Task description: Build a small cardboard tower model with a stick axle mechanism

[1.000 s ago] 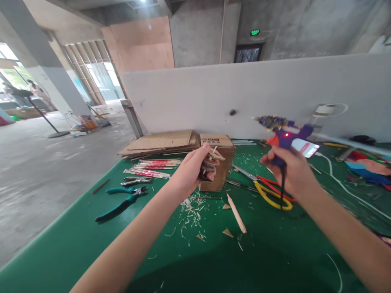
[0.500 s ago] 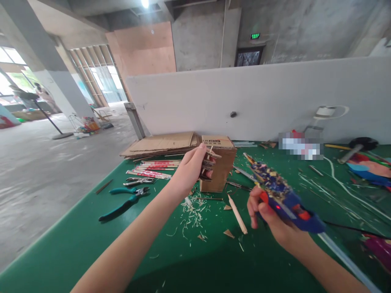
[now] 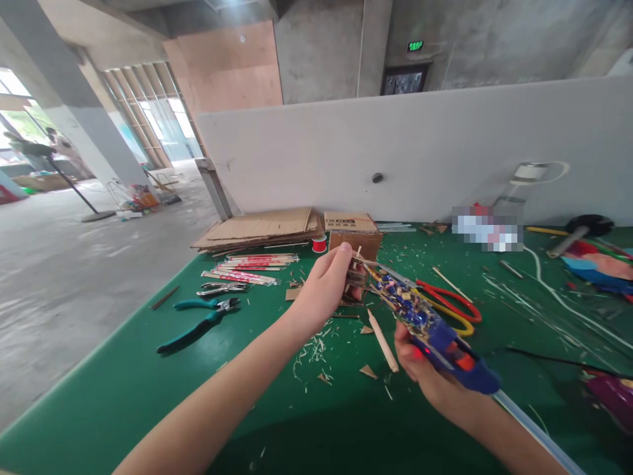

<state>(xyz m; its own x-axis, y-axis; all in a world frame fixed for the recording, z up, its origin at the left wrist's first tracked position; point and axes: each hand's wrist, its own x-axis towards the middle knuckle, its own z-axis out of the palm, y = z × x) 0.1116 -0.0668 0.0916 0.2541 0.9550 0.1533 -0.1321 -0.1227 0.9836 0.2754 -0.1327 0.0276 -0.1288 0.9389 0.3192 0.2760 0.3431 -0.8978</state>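
Note:
My left hand [image 3: 324, 290] is closed round a small piece made of cardboard bits and thin sticks [image 3: 357, 280], held above the green table [image 3: 148, 396]. My right hand [image 3: 425, 373] grips a blue glue gun [image 3: 435, 330] with orange parts and a glue-crusted barrel. The gun's nozzle points up and left and reaches the cardboard piece. A clear glue stick [image 3: 534, 429] sticks out of the gun's back.
A cardboard box [image 3: 353, 231] and flat cardboard sheets [image 3: 257, 231] lie at the back. Teal pliers [image 3: 198, 320], wrapped chopsticks [image 3: 252, 267], a red spool [image 3: 319, 244], red and yellow scissors [image 3: 452, 307], a wooden stick [image 3: 382, 341] and shavings lie about. A grey partition [image 3: 445, 145] stands behind.
My right hand brought the glue gun down from high on the right and then left, until its nozzle met the piece in my left hand. The left hand shifted slightly right.

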